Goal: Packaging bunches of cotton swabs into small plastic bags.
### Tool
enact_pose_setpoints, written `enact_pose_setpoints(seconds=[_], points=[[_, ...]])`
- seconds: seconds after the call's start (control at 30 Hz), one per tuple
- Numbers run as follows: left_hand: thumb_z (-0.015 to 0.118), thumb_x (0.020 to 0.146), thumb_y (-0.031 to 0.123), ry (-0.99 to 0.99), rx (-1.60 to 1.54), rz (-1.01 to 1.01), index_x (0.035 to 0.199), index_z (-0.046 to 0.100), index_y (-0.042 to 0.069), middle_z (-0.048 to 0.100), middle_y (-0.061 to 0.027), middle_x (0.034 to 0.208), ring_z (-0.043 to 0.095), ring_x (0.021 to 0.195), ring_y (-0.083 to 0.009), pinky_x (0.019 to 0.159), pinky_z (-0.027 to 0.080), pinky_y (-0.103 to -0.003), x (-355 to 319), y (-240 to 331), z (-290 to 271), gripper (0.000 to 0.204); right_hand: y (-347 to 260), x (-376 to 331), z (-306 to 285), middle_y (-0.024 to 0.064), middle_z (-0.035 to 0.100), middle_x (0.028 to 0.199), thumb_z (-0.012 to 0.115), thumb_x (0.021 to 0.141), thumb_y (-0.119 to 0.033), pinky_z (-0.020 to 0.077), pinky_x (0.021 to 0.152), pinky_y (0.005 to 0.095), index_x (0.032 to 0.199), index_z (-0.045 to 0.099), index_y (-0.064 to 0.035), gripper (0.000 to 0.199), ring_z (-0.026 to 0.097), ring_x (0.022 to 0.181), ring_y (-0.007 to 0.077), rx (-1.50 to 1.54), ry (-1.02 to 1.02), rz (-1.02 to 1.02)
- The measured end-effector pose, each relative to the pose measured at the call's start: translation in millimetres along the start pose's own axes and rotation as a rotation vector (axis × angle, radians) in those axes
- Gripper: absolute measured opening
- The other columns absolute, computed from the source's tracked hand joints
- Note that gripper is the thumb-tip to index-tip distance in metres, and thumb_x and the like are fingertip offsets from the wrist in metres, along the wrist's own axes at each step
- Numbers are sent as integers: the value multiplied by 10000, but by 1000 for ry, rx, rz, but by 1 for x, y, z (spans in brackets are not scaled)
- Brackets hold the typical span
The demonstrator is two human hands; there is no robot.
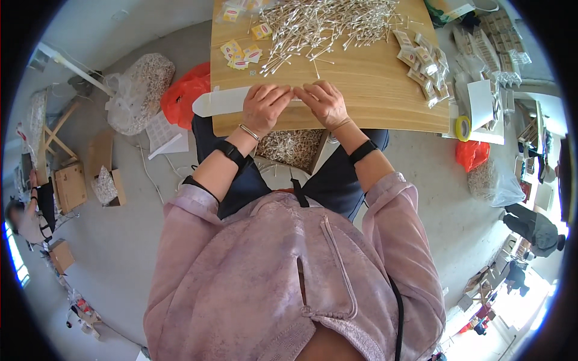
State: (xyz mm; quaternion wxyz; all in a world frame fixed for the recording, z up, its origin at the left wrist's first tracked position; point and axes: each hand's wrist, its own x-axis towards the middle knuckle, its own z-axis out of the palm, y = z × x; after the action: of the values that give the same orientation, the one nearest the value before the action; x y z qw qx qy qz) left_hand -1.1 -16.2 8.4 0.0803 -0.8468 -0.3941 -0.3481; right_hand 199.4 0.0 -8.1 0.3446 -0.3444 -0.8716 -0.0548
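Observation:
My left hand (264, 106) and my right hand (326, 103) meet fingertip to fingertip at the near edge of a wooden table (373, 90). Both press on a flat white cardboard strip (218, 101) that runs out to the left past the table edge. Whether the fingers pinch anything small between them is hidden. A big heap of white cotton swabs (322, 24) covers the far middle of the table. Small yellow and white packets (242, 54) lie to the left of the heap. Filled clear packets (424, 63) pile up at the right.
A box of swabs (292, 147) sits under the table between my knees. A red bag (183, 93) and a clear sack (139, 90) lie on the floor at left. A yellow tape roll (462, 127) rests at right. Other people are at both edges.

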Motion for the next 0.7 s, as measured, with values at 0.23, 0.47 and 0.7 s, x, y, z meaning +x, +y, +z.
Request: enact_pose_setpoints(seconds=[0.23,0.47,0.7], points=[[593,780,154,-40,89,-1,975,681,173,649,72,993,567,910,-89,879,355,-298,-5,3,4,215,1,0,1,3,588,948,615,646,-103,500,693,317,1024,661,-104,381,575,847,184,3,16,-30],[586,787,163,-59,145,23,972,680,182,641,86,997,558,919,-76,901,327,-319,-6,5,-4,209,-2,0,-1,8,588,966,604,652,-114,493,694,317,1037,657,-102,389,579,866,177,15,-15,-27],[581,789,179,-60,156,55,969,679,190,635,89,972,553,909,-70,882,327,-315,-4,3,-3,205,-4,-1,-2,11,581,963,598,660,-125,487,701,317,1049,642,-90,394,580,868,177,-10,-28,-30]])
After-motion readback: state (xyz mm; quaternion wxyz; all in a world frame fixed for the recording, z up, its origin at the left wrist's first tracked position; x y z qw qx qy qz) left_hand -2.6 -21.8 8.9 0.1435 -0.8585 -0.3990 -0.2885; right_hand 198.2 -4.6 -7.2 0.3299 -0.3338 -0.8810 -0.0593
